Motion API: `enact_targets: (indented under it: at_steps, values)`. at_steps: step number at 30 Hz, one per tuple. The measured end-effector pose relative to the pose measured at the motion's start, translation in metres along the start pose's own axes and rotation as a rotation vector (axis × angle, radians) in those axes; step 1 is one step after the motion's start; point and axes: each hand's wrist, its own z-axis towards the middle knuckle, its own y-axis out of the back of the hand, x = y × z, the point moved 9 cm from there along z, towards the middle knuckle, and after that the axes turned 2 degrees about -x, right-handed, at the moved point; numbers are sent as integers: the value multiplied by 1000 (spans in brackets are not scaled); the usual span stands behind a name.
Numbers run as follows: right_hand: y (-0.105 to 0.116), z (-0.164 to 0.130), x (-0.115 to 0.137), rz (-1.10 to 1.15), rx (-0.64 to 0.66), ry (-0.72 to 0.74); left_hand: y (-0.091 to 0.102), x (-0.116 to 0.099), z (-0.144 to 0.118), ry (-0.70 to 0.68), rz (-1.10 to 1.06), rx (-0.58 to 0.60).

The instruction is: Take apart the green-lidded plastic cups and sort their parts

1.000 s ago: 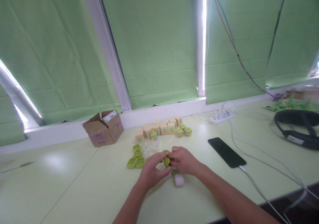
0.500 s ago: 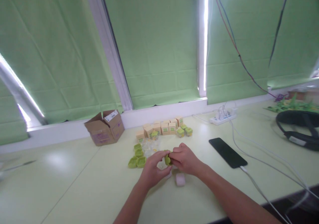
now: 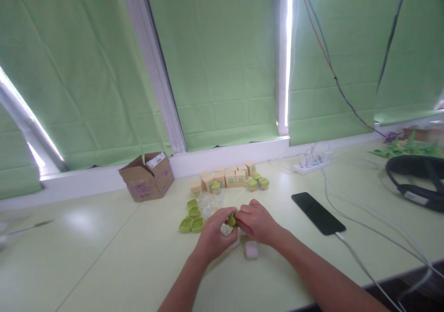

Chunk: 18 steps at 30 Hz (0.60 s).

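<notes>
Between my two hands is a small green cup-shaped lid point(image 3: 231, 220), partly hidden by the fingers. My left hand point(image 3: 215, 232) grips its left side between thumb and fingers. From the right, my right hand point(image 3: 255, 220) pinches the same lid. A small pale pink block point(image 3: 251, 250) lies on the table just below my right hand, and another pale piece shows under my left fingers. Left of my hands sit several loose green lids point(image 3: 191, 224). Behind them are clear plastic cups point(image 3: 207, 202), and small clear containers with green lids point(image 3: 252, 184) stand farther back.
Several small beige boxes point(image 3: 230, 178) stand in a row at the back. An open cardboard box point(image 3: 147, 177) is at back left. On the right lie a black phone point(image 3: 318, 213) with a white cable, a power strip point(image 3: 310, 165) and a black headset point(image 3: 416, 180).
The green lid has turned slightly between my fingers and less of it shows. Both hands stay in nearly the same place; the view has shifted a little.
</notes>
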Motion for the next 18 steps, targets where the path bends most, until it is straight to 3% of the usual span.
enact_targets:
  at_steps: [12,18]
  values:
    - [4,-3,-17,390,25,-172,3,2,-1,-36,72,-17]
    - [13,-6,-36,624,-48,-342,12,22,-3,17,133,-64]
